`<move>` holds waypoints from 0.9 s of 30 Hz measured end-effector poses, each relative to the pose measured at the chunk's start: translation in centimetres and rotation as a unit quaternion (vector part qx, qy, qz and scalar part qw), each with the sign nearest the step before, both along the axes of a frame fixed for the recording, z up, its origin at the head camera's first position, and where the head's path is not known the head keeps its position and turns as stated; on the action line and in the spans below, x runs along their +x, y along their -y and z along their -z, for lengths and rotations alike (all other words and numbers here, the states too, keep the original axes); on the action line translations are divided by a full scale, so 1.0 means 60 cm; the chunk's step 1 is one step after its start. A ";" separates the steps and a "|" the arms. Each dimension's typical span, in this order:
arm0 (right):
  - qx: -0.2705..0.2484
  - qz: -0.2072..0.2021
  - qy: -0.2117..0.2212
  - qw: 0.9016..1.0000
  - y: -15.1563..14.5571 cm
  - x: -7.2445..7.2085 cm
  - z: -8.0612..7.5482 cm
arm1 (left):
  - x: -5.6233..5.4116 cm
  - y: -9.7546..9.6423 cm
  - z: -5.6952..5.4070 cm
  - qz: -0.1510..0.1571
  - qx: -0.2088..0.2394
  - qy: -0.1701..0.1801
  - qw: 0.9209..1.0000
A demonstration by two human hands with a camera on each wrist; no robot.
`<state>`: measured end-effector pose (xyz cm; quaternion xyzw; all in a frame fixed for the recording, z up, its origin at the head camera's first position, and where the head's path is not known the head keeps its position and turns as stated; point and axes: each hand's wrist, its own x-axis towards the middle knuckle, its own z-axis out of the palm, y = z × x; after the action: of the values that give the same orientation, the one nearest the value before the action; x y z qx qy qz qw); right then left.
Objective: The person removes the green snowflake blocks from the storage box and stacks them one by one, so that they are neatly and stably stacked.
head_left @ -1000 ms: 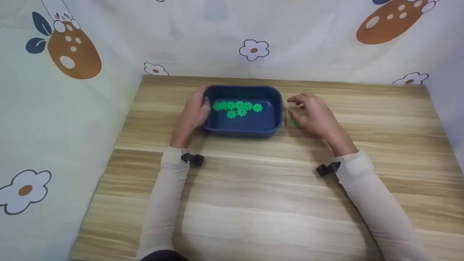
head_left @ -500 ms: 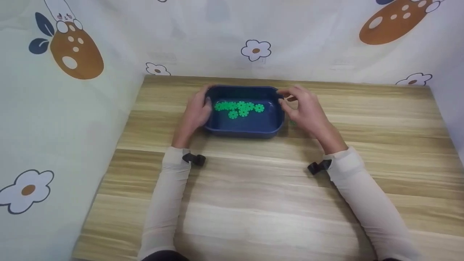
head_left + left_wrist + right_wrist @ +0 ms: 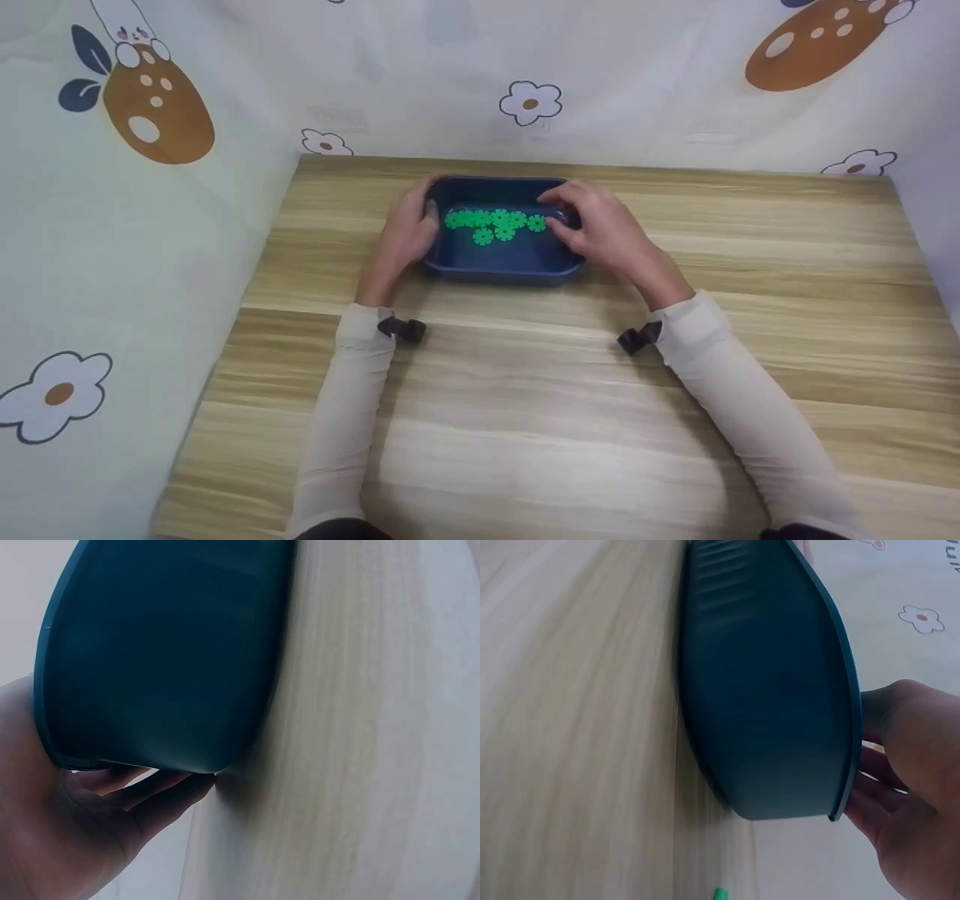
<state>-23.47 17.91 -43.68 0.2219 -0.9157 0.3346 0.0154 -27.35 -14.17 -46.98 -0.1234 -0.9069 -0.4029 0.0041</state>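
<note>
Dark blue rectangular tub [image 3: 502, 261] sits upright at the far middle of the wood-grain tabletop [image 3: 525, 420]. Inside, on its floor: green notched discs [image 3: 501, 218], mostly in an overlapping row running left to right, with two set slightly nearer. Rightmost disc [image 3: 536, 223] lies just clear of the others, near the tub's right end.

Left hand [image 3: 407, 227]: grips the tub's left end, thumb over the rim on the inner side, fingers against the outside wall; left wrist view shows those fingertips near the base.

Right hand [image 3: 607, 229]: reaches in over the right end. Thumb and forefinger are curved and well parted, nothing visible between them; thumb tip close to the rightmost disc, contact cannot be told. Right wrist view: fingertips hidden behind the tub wall.

Small green piece [image 3: 720, 894] shows on the tabletop to the right of the tub, mostly out of frame; its shape cannot be told.

Both arms in pale sleeves [image 3: 750, 405], a black wrist camera [image 3: 403, 328] on each. Printed wall covering [image 3: 420, 97] at far side.
</note>
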 end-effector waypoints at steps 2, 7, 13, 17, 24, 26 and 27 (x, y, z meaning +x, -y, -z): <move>0.018 -0.008 0.006 1.000 0.008 -0.002 -0.002 | 0.000 0.001 0.000 0.000 0.000 0.005 1.000; 0.056 -0.023 0.003 0.998 0.025 -0.010 -0.002 | 0.002 0.003 -0.002 0.000 0.001 0.009 1.000; 0.101 -0.032 0.012 0.994 0.037 -0.023 -0.004 | 0.002 0.003 -0.002 0.001 0.010 0.012 1.000; 0.118 -0.032 0.024 0.992 0.041 -0.032 -0.001 | 0.001 0.001 0.000 0.000 0.008 0.008 1.000; 0.136 -0.026 0.025 0.990 0.051 -0.041 0.010 | 0.001 0.000 0.001 -0.005 0.003 -0.004 1.000; 0.150 -0.022 0.025 0.988 0.055 -0.041 0.011 | 0.001 0.001 0.001 -0.006 0.004 -0.003 1.000; 0.158 -0.021 0.026 0.987 0.056 -0.042 0.012 | 0.001 0.002 0.001 -0.006 0.005 -0.002 1.000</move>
<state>-26.00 14.52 -44.38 0.2324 -0.9523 0.1912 -0.0505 -27.29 -14.27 -47.04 -0.1188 -0.9056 -0.4071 0.0094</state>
